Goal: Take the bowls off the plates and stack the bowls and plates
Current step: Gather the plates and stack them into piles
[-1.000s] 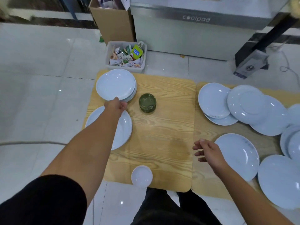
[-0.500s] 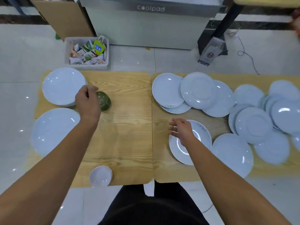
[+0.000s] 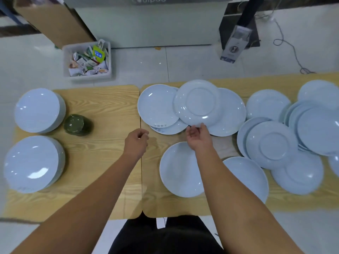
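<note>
Pinches overturned plate [image 3: 197, 103] with right hand [image 3: 199, 139]; carries nothing in slack left hand [image 3: 136, 144]. Leaves many loose plates [image 3: 267, 105] beyond two stacks [image 3: 36, 110].

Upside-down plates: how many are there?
2. One upside-down plate, far middle, its rim pinched by the right hand; a second upside-down plate further right atop overlapping plates. Others may be buried.

Bright, even light from overhead: small white glints sit on the plates [image 3: 36, 109] and the glossy floor tiles [image 3: 192, 59]. Shadows on the table [image 3: 110, 107] are soft and faint. Wide-angle distortion bows its edges, and a slight blur softens everything, most towards the corners
</note>
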